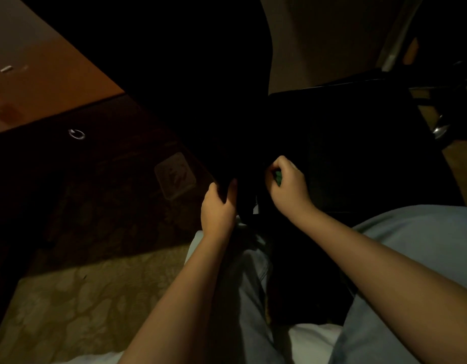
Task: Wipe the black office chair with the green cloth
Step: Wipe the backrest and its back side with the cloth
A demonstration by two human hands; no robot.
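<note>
Mostly hidden green cloth (278,177), shadowy black chair (200,101)

Dim, soft-focused view, heavy shadow, warped edges

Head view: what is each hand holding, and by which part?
Left hand grips the black office chair at the lower edge of its back. Right hand holds the green cloth bunched in its fist; only a bit shows.
</note>
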